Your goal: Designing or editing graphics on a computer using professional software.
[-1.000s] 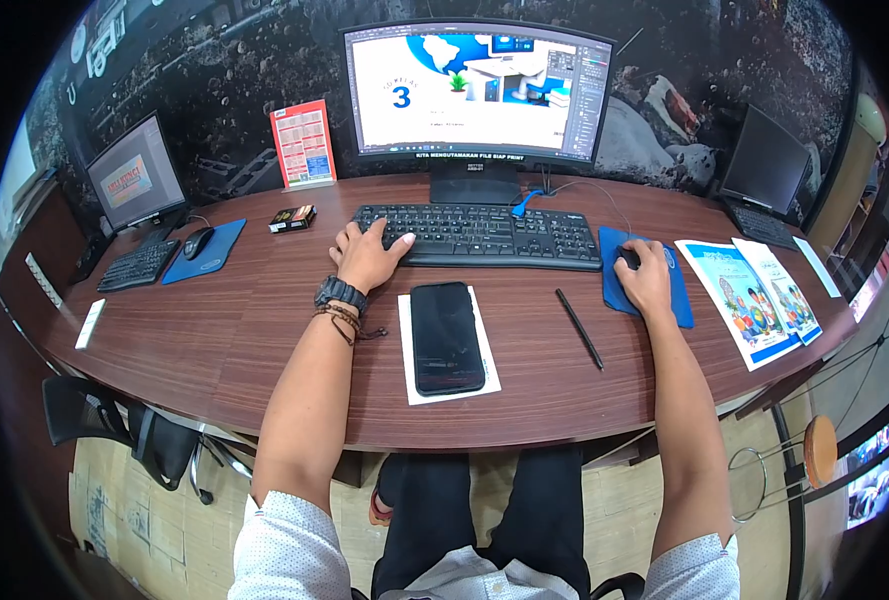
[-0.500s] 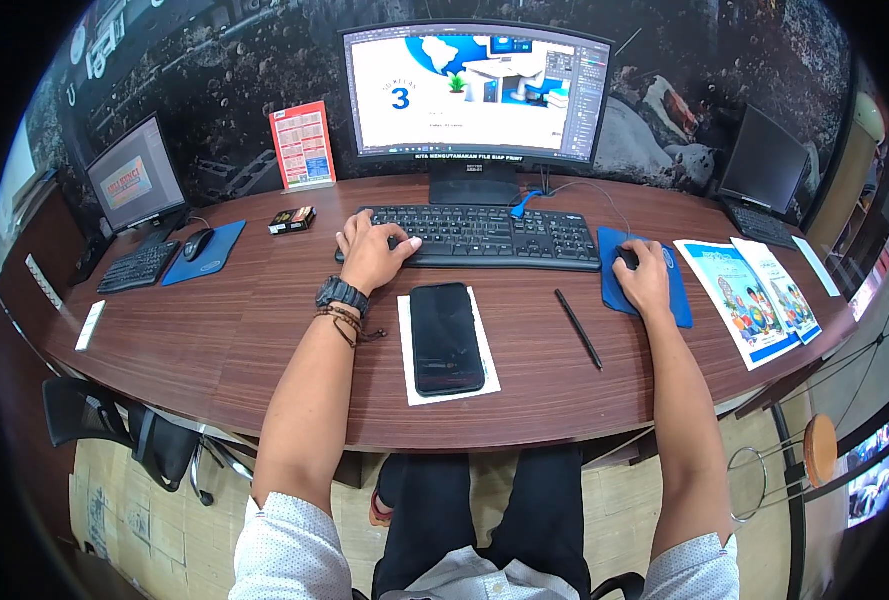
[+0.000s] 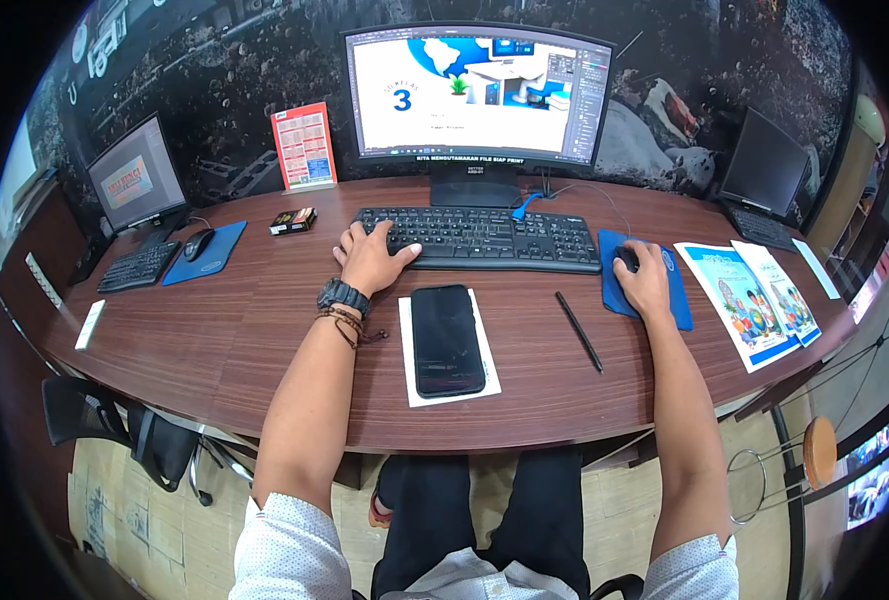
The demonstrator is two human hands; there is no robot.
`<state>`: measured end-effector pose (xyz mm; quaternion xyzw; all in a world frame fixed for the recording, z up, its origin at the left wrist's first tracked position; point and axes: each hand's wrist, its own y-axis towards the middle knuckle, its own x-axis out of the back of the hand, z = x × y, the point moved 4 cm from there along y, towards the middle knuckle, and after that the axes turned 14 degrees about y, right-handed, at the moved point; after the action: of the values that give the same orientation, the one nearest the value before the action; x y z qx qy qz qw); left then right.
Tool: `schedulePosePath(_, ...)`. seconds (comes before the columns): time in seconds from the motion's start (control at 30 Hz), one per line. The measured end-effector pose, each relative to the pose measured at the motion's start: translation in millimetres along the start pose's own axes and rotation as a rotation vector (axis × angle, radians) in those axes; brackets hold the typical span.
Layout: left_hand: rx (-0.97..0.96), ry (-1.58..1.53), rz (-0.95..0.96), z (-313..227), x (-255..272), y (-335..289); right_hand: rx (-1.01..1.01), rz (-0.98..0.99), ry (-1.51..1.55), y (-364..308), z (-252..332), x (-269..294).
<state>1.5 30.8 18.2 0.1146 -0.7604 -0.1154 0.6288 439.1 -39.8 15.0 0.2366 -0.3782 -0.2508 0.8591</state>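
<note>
Currently, the left hand [image 3: 371, 262] rests on the central keyboard's [image 3: 494, 240] left end, fingers loosely spread, gripping nothing; this keyboard lies on the worktop [image 3: 264, 345], beyond the phone [image 3: 449, 341]. Rightward lies a pen [image 3: 578, 332]; farther right, the right hand [image 3: 646, 280] curls its fingers around a mouse [image 3: 627, 259] on a blue mat [image 3: 677, 310].

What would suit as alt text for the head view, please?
A person's left hand rests on a black keyboard while the right hand holds a mouse on a blue pad, before a lit monitor. Nearer on the desk lie a phone on white paper and a pen.
</note>
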Motion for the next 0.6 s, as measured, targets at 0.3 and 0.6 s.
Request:
schedulePosePath(0.3, -0.117, 0.021, 0.089, -8, 1, -2, -0.019, 0.002, -0.008, -1, 4, 1)
schedulePosePath(0.6, -0.146, 0.015, 0.063, -7, -3, 0, -0.01, 0.002, -0.002, 0, 1, 0)
